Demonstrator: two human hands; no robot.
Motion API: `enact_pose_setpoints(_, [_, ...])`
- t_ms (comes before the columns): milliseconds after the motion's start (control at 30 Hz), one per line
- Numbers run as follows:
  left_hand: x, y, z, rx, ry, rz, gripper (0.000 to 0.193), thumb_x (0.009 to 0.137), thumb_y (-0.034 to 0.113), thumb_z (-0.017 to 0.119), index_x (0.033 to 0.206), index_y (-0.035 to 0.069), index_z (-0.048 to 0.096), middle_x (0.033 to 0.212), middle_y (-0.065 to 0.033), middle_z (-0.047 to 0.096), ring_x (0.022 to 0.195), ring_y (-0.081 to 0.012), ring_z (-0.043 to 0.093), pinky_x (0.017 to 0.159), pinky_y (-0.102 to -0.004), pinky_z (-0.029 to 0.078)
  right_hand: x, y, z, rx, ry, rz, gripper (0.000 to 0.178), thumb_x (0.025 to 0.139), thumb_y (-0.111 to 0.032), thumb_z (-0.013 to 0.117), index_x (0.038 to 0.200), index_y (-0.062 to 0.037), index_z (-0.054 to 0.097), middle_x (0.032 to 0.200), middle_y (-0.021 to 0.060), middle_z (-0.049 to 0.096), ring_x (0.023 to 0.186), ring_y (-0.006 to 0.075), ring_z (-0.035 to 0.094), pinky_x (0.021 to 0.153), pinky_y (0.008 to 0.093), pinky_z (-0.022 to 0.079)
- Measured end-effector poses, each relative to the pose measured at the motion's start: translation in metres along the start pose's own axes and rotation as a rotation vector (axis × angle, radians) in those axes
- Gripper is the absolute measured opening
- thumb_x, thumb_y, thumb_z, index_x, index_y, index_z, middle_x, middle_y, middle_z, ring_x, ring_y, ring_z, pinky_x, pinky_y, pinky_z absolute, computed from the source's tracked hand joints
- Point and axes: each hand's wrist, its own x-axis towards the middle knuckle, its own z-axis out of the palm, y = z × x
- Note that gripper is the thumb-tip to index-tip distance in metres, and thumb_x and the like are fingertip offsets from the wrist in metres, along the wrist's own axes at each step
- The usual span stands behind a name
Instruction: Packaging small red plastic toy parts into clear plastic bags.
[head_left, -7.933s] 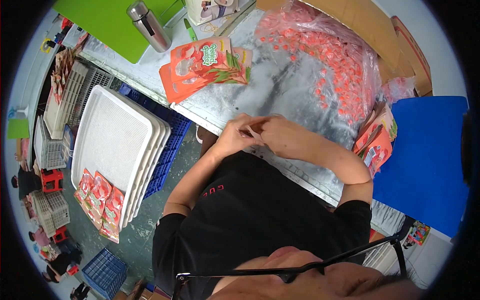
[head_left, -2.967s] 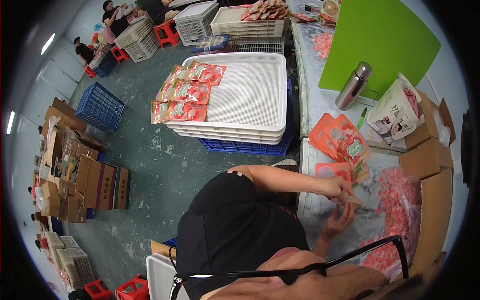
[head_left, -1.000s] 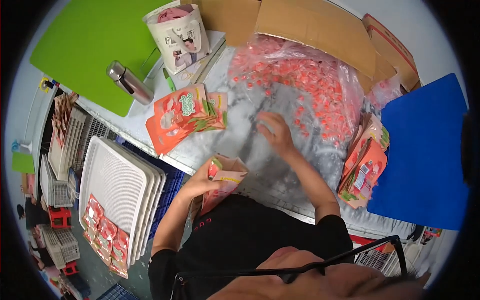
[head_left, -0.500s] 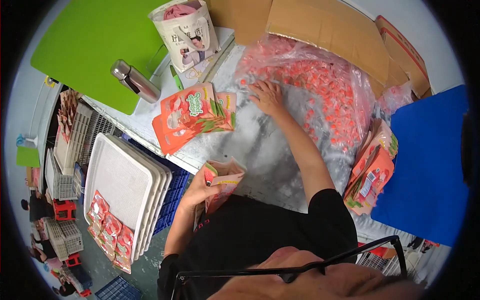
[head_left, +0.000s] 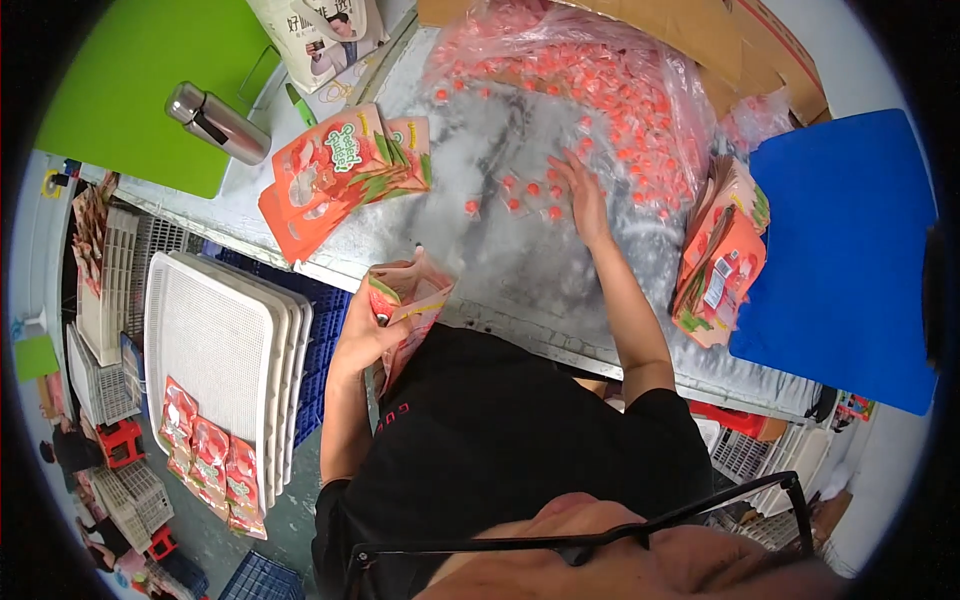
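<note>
A: What's the left hand (head_left: 362, 338) doing?
B: Gripping a red-and-pink printed film pouch (head_left: 424, 284), mouth gaping, by the near edge of the grey marbled desk (head_left: 505, 282).
A: Right hand (head_left: 589, 207)?
B: Holding its fingers apart beside small round red pieces in clear wrappers (head_left: 534, 189), lying around the desk's middle; can't tell if touching.
A: Handling?
B: Pouch is looking light, floppy, slippery; I'm suggesting pinching a side below the mouth.

an open red pouch (head_left: 424, 300) tilts mouth-up, small red wrapped pieces (head_left: 533, 189) scattered beyond it.
</note>
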Motion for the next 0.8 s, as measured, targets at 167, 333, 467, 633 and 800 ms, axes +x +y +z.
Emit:
enact_pose_setpoints(167, [-0.005, -0.001, 0.002, 0.01, 0.002, 0.012, 0.065, 0.068, 0.0, 0.071, 0.129, -0.002, 0.049, 0.12, -0.0067, 0.058, 0.113, -0.0145, 0.052, 0.102, -0.0312, 0.039, -0.016, 0.009, -0.001, -0.376, -0.026, -0.08, 0.053, 0.102, -0.029, 0.036, 0.147, -0.0012, 0.04, 0.151, 0.0124, 0.042, 0.142, 0.0233, 0.032, 0.116, 0.035, 0.024])
enact_pose_setpoints(333, [-0.009, -0.001, 0.002, 0.047, 0.014, -0.006, 0.065, 0.068, 0.0, 0.07, 0.129, -0.001, 0.05, 0.12, -0.0066, 0.058, 0.113, -0.0143, 0.052, 0.102, -0.0311, 0.039, -0.015, 0.015, -0.01, -0.615, 0.15, -0.271, 0.048, 0.093, -0.013, 0.047, 0.14, -0.0028, 0.048, 0.149, 0.0139, 0.042, 0.141, 0.0265, 0.035, 0.117, 0.0358, 0.025])
enact_pose_setpoints(467, [-0.008, -0.003, 0.002, 0.043, 0.032, -0.001, 0.064, 0.066, -0.002, 0.067, 0.128, -0.001, 0.05, 0.117, -0.0063, 0.059, 0.11, -0.0144, 0.054, 0.099, -0.0305, 0.04, -0.017, 0.007, -0.007, -0.903, 0.276, -0.383, 0.047, 0.086, -0.005, 0.055, 0.133, -0.0035, 0.054, 0.139, 0.0167, 0.049, 0.135, 0.0337, 0.04, 0.113, 0.0394, 0.031])
enact_pose_setpoints(633, [-0.005, -0.002, 0.004, 0.015, 0.017, -0.031, 0.065, 0.067, 0.002, 0.07, 0.129, 0.0, 0.05, 0.117, -0.0053, 0.058, 0.111, -0.0139, 0.052, 0.101, -0.0305, 0.039, -0.034, 0.006, 0.01, -1.039, 0.204, -0.464, 0.04, 0.084, -0.008, 0.063, 0.124, -0.0064, 0.06, 0.128, 0.0136, 0.054, 0.123, 0.0354, 0.047, 0.105, 0.042, 0.037])
enact_pose_setpoints(800, [-0.002, -0.006, 0.004, 0.065, 0.0, -0.01, 0.066, 0.066, 0.001, 0.068, 0.13, -0.001, 0.049, 0.118, -0.0058, 0.058, 0.111, -0.0139, 0.052, 0.1, -0.0304, 0.04, -0.046, 0.007, 0.033, -1.333, 0.042, -0.564, 0.035, 0.083, -0.015, 0.07, 0.117, -0.0095, 0.063, 0.126, 0.01, 0.055, 0.117, 0.0325, 0.049, 0.102, 0.043, 0.038])
